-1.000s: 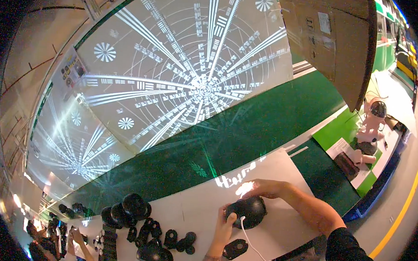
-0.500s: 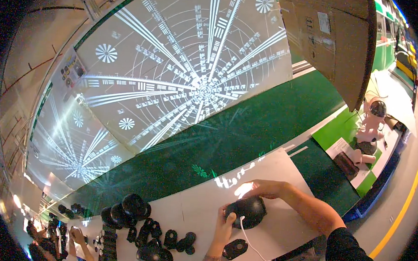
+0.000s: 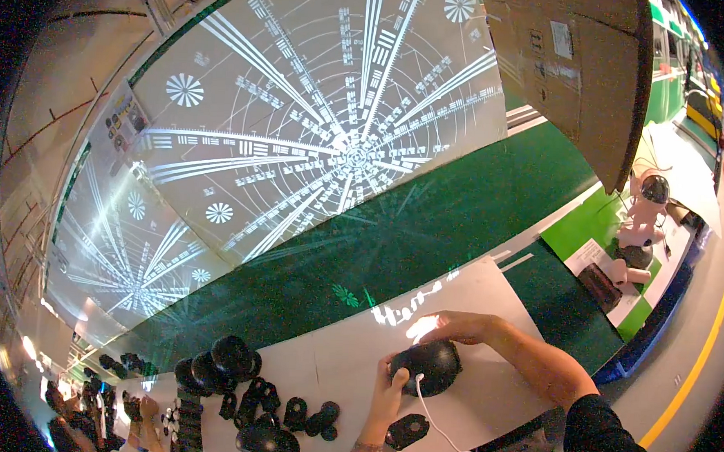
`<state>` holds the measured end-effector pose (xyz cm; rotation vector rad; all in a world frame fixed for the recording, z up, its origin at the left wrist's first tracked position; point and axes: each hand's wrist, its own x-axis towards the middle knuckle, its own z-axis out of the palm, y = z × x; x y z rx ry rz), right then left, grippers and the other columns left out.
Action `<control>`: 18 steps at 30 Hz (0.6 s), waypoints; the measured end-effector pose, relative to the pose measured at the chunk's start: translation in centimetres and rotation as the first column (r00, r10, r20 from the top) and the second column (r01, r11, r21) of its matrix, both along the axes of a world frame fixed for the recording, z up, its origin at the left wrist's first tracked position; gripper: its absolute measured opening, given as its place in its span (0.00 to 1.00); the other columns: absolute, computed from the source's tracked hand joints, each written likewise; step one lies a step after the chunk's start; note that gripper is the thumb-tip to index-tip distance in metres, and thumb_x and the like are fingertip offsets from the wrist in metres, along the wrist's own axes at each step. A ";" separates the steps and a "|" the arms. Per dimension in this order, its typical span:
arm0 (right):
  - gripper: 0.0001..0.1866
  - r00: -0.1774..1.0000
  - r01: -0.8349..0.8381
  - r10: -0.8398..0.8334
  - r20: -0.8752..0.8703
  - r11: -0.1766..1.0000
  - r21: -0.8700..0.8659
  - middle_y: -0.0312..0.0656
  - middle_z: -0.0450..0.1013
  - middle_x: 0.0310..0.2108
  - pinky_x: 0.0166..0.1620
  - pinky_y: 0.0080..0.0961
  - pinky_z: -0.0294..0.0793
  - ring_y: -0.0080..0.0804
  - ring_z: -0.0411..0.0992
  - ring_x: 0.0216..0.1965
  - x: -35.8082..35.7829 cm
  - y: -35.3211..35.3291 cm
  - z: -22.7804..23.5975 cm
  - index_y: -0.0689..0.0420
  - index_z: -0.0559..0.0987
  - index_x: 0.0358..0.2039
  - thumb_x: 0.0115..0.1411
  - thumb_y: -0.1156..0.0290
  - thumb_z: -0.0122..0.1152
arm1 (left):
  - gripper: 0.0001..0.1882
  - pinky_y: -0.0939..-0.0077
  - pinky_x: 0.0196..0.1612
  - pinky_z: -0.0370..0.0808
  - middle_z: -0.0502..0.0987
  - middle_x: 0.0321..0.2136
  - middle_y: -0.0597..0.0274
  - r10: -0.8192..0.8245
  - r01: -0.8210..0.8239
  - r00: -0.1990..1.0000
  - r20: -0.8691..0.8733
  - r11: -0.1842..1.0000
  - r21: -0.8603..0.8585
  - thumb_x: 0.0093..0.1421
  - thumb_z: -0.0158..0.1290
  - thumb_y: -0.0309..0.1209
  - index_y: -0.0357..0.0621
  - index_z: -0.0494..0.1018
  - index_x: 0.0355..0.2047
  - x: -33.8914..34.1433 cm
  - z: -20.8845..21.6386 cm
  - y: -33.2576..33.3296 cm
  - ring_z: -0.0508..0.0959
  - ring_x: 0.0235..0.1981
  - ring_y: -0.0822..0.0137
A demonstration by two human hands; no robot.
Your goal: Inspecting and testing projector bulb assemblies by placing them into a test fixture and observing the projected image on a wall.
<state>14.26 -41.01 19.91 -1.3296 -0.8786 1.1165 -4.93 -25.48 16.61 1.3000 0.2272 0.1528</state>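
A black, rounded projector [image 3: 436, 367] rests on the white table, with a white cable [image 3: 432, 410] plugged into its near side. My left hand [image 3: 388, 384] is closed around its left side, thumb on the near face. At the far side, my right hand [image 3: 455, 327] curls over the front of the casing; bright light falls on its fingertips, which are partly washed out. A small black oval part [image 3: 408, 431] lies on the table close to my left wrist.
Black housings [image 3: 231, 357] and smaller black parts [image 3: 295, 413] crowd the table's left. Beyond a green surface [image 3: 461, 202], a screen [image 3: 302, 125] shows a projected test pattern. A cardboard sheet [image 3: 582, 82] stands at right. A co-worker's hand [image 3: 149, 415] is far left.
My hands and the projector look the same as before. At the far left, the co-worker's hands have shifted slightly.
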 end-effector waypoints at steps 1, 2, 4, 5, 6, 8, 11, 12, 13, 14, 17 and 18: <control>0.27 1.000 -0.001 0.001 -0.009 1.000 -0.006 0.40 0.73 0.54 0.59 0.27 0.64 0.26 0.68 0.54 0.4 0.1 -0.6 0.61 0.74 0.55 0.62 0.56 0.61 | 0.30 0.74 0.53 0.71 0.69 0.48 0.60 0.005 -0.006 1.000 -0.022 0.999 -0.042 0.64 0.56 0.45 0.42 0.60 0.57 0.0 0.3 -0.3 0.71 0.50 0.70; 0.27 0.999 -0.002 0.002 0.033 1.000 0.014 0.39 0.73 0.53 0.58 0.27 0.65 0.26 0.68 0.54 1.2 0.3 -1.1 0.60 0.75 0.54 0.62 0.54 0.61 | 0.30 0.74 0.53 0.72 0.69 0.48 0.60 0.002 -0.004 0.999 -0.035 0.997 -0.071 0.63 0.57 0.46 0.44 0.60 0.58 0.4 0.8 -0.4 0.71 0.50 0.69; 0.24 0.989 0.061 -0.058 -0.134 0.998 0.017 0.38 0.74 0.48 0.55 0.24 0.69 0.24 0.69 0.53 0.7 0.0 -0.5 0.59 0.74 0.53 0.62 0.58 0.64 | 0.32 0.71 0.50 0.75 0.69 0.48 0.58 0.083 -0.080 0.989 -0.125 0.996 0.028 0.62 0.58 0.46 0.48 0.59 0.59 0.7 0.0 -0.3 0.71 0.51 0.66; 0.27 0.971 0.121 -0.083 -0.225 0.979 0.163 0.39 0.75 0.47 0.55 0.30 0.70 0.27 0.71 0.52 2.7 0.1 -5.8 0.59 0.73 0.52 0.64 0.49 0.59 | 0.33 0.70 0.49 0.76 0.69 0.48 0.59 0.076 -0.075 0.991 -0.108 0.997 0.019 0.61 0.58 0.46 0.47 0.58 0.60 1.0 -0.6 -0.4 0.71 0.51 0.65; 0.26 0.990 0.109 -0.088 -0.110 0.973 0.203 0.42 0.75 0.49 0.57 0.32 0.70 0.28 0.72 0.52 2.1 -0.2 -3.8 0.59 0.71 0.55 0.66 0.53 0.58 | 0.33 0.71 0.50 0.74 0.69 0.48 0.59 0.102 -0.122 0.974 -0.202 0.989 -0.089 0.61 0.59 0.46 0.48 0.58 0.60 0.7 0.4 -0.7 0.71 0.49 0.65; 0.28 0.980 0.184 -0.168 -0.110 0.971 0.155 0.46 0.72 0.53 0.60 0.34 0.67 0.35 0.70 0.56 1.8 -1.0 -3.8 0.60 0.64 0.61 0.66 0.58 0.57 | 0.37 0.55 0.48 0.77 0.69 0.52 0.64 0.061 -0.044 0.979 -0.197 0.995 0.091 0.58 0.59 0.52 0.60 0.56 0.63 1.4 -1.9 0.8 0.69 0.55 0.62; 0.30 0.988 0.153 -0.147 -0.048 0.978 0.142 0.47 0.69 0.56 0.62 0.35 0.64 0.37 0.66 0.59 1.9 -1.2 -6.5 0.60 0.62 0.63 0.66 0.59 0.57 | 0.40 0.67 0.51 0.73 0.70 0.49 0.59 0.069 -0.067 0.998 -0.010 0.989 0.132 0.58 0.62 0.49 0.47 0.55 0.62 3.1 -5.3 2.2 0.71 0.50 0.64; 0.29 0.990 0.144 -0.142 -0.023 0.980 0.139 0.45 0.69 0.57 0.63 0.33 0.62 0.33 0.65 0.59 1.3 -1.8 -6.4 0.60 0.63 0.62 0.66 0.61 0.58 | 0.42 0.73 0.50 0.72 0.71 0.46 0.56 0.101 -0.108 0.993 0.058 0.987 0.123 0.57 0.64 0.45 0.37 0.54 0.61 3.5 -6.4 2.0 0.72 0.46 0.66; 0.31 0.991 0.128 -0.130 0.008 0.980 0.154 0.46 0.66 0.59 0.64 0.35 0.60 0.35 0.62 0.61 1.1 -2.0 -8.0 0.60 0.62 0.64 0.65 0.60 0.58 | 0.42 0.73 0.50 0.72 0.71 0.46 0.56 0.109 -0.115 0.992 0.064 0.988 0.106 0.57 0.64 0.45 0.37 0.54 0.61 3.8 -7.4 2.1 0.72 0.46 0.66; 0.32 0.985 0.113 -0.132 0.108 0.980 0.163 0.46 0.66 0.59 0.65 0.36 0.59 0.35 0.62 0.61 0.9 -2.0 -9.1 0.60 0.62 0.64 0.65 0.59 0.59 | 0.42 0.73 0.50 0.72 0.71 0.46 0.55 0.093 -0.100 0.994 0.055 0.986 0.135 0.57 0.64 0.44 0.37 0.53 0.61 4.0 -7.8 2.2 0.72 0.46 0.66; 0.36 0.985 0.128 -0.142 0.102 0.982 0.139 0.46 0.64 0.60 0.66 0.37 0.57 0.37 0.61 0.63 -0.2 -1.4 -13.1 0.60 0.61 0.64 0.62 0.56 0.63 | 0.44 0.73 0.50 0.72 0.71 0.46 0.53 0.068 -0.075 0.996 0.052 0.986 0.149 0.56 0.66 0.41 0.36 0.51 0.62 3.9 -11.3 2.7 0.73 0.46 0.67; 0.37 0.982 0.148 -0.164 0.094 0.976 0.158 0.47 0.64 0.61 0.67 0.37 0.57 0.38 0.60 0.63 -0.3 -1.4 -13.5 0.60 0.61 0.64 0.61 0.55 0.64 | 0.45 0.73 0.50 0.72 0.71 0.46 0.53 0.067 -0.077 0.995 0.070 0.985 0.155 0.56 0.66 0.41 0.36 0.50 0.62 4.0 -12.0 2.7 0.73 0.46 0.67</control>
